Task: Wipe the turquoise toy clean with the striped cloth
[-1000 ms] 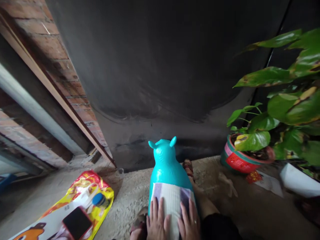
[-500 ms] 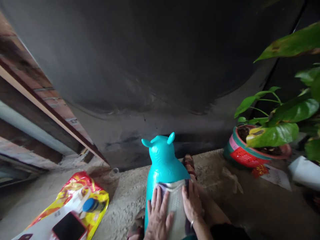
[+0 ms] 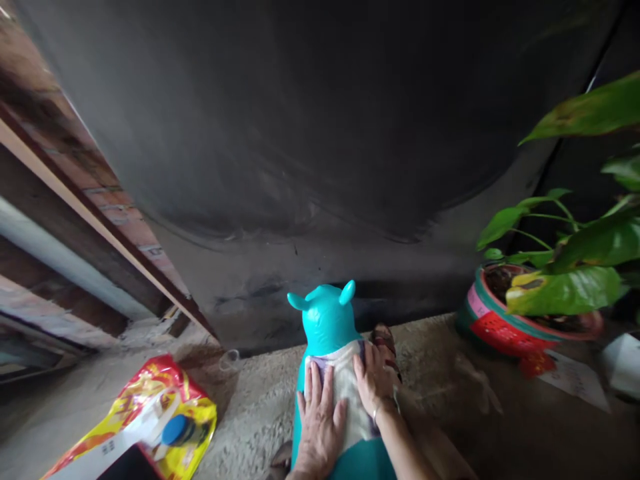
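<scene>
Across the turquoise toy (image 3: pixel 327 323), the cloth (image 3: pixel 346 383) is being pressed under flatly extended, ungripping left hand (image 3: pixel 320 420) and right hand (image 3: pixel 374 381), bunching perhaps being risked by uneven pressure.

A creased pale cloth (image 3: pixel 347 383) with purple patches lies across a glossy turquoise eared animal figure (image 3: pixel 327 320).

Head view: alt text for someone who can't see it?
A person's left hand and right hand rest on a pale cloth over a turquoise animal figure. A red-and-yellow bag lies at left, a potted plant at right.
</scene>
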The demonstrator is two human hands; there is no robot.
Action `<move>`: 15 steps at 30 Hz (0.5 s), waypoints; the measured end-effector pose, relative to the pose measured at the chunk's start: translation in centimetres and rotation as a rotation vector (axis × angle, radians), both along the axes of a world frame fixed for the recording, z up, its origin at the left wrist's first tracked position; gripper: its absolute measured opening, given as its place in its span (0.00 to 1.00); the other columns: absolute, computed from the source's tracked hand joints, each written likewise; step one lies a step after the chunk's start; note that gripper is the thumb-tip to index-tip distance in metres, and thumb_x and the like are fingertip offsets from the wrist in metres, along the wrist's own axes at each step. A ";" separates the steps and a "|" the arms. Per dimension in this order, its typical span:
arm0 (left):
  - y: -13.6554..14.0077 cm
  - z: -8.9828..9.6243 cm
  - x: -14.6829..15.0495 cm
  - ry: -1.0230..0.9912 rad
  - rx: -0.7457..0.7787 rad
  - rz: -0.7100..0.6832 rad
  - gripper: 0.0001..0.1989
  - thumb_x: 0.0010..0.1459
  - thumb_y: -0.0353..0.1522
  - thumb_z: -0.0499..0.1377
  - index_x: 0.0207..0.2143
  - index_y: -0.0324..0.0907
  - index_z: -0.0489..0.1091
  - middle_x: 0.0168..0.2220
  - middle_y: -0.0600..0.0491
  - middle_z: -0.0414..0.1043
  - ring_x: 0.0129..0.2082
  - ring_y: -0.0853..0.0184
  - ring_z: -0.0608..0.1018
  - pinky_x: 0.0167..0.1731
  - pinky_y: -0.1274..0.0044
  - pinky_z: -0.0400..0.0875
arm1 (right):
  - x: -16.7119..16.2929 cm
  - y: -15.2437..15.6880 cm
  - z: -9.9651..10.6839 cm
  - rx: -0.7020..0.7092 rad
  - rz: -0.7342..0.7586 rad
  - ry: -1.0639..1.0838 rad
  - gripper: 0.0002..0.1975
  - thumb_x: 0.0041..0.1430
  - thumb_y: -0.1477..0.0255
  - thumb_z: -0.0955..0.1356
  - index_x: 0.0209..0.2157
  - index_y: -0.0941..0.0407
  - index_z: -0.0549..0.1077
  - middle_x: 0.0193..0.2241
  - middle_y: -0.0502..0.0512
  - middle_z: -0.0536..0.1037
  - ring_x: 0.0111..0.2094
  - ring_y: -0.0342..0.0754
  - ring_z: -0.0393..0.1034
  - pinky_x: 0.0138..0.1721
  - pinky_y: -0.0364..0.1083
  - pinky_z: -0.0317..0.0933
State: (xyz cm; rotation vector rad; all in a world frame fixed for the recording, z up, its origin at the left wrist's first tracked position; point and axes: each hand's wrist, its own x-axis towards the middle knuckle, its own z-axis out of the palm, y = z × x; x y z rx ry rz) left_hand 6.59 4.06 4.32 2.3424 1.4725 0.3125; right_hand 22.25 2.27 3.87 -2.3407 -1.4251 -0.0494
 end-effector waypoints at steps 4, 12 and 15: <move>-0.6 1.0 -0.4 -0.052 0.026 -0.039 0.28 0.62 0.37 0.47 0.64 0.49 0.47 0.69 0.48 0.34 0.68 0.56 0.42 0.62 0.52 0.46 | -3.6 -4.8 -1.4 -0.042 -0.186 -0.031 0.24 0.65 0.64 0.54 0.59 0.56 0.61 0.56 0.68 0.67 0.56 0.61 0.62 0.42 0.59 0.68; -5.5 -1.2 -5.2 -0.047 -0.089 -0.021 0.26 0.62 0.37 0.47 0.63 0.49 0.51 0.68 0.50 0.41 0.67 0.58 0.48 0.62 0.56 0.52 | -8.1 -10.8 -1.6 0.007 -0.193 -0.031 0.28 0.63 0.57 0.53 0.54 0.57 0.69 0.55 0.71 0.68 0.54 0.69 0.64 0.40 0.66 0.68; -6.7 -2.1 -6.5 -0.063 -0.113 -0.012 0.27 0.63 0.38 0.45 0.64 0.45 0.49 0.68 0.47 0.40 0.67 0.58 0.47 0.62 0.58 0.53 | -7.4 -13.0 5.4 0.210 0.106 0.167 0.27 0.65 0.58 0.50 0.51 0.52 0.72 0.46 0.62 0.76 0.47 0.57 0.72 0.42 0.53 0.71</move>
